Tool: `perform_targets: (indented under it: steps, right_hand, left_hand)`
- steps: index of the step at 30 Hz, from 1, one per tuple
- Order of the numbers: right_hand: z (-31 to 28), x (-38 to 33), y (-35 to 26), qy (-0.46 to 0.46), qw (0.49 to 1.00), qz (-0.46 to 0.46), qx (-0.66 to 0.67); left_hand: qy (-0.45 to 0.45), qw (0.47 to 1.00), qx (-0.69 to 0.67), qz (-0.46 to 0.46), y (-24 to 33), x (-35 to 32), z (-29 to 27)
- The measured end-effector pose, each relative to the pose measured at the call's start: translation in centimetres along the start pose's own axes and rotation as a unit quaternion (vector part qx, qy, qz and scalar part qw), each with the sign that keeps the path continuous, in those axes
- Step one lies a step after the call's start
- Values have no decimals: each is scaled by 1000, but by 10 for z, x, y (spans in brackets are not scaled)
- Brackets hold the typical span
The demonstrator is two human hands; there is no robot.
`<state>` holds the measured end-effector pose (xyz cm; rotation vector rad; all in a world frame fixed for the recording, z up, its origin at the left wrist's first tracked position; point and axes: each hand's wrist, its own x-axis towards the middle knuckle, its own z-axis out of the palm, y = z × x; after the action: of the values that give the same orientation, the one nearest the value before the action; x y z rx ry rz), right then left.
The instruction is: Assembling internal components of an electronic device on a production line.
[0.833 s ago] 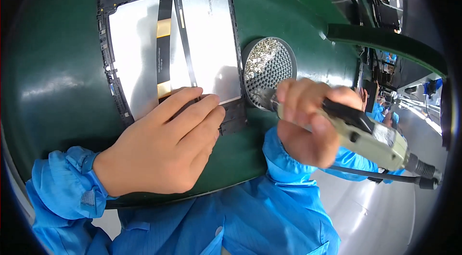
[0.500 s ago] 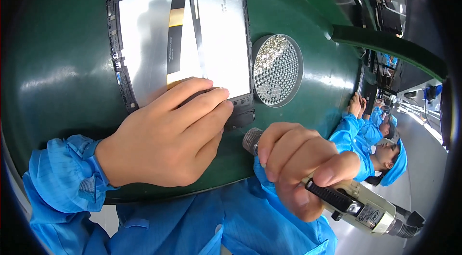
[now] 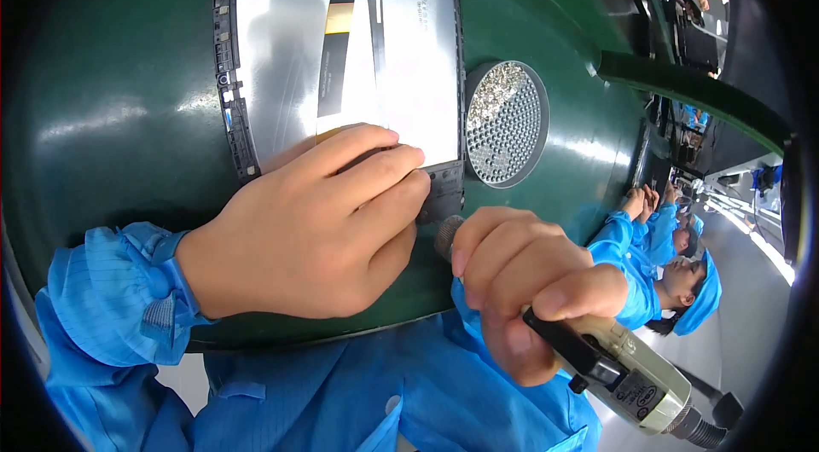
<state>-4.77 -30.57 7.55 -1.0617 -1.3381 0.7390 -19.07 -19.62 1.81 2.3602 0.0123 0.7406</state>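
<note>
A tablet-like device with a black frame lies on the green table, its silver inner panels facing up. A dark flat ribbon cable with gold bands runs lengthwise over them. My left hand rests across the device's near end, fingers stretched over the panel and thumb mostly hidden. My right hand is wrapped round a beige electric screwdriver with a black lever. Its knurled metal nose points at the device's near right corner; the tip is not discernible.
Just right of the device stands a round grey dish with small screws, many seated in a grid of holes. A green bar crosses at the right. Beyond, co-workers in blue sit along the table.
My right hand and the screwdriver have shifted left, closer to the device's near corner. The device, dish and left hand appear slightly farther right in the picture; the left hand stays on the device.
</note>
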Motion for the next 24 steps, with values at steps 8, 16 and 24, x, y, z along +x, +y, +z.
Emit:
perform_targets:
  steps: [8,16,24]
  right_hand:
    - [-7,-11,4,58,991,-14,118]
    - [-76,-27,-12,155,986,-62,8]
    - [-93,-42,-1,253,965,-50,48]
  left_hand:
    - [-28,1000,1,-3,3,10,5]
    - [-33,998,8,45,0,14,4]
    - [-80,995,-31,50,2,24,-3]
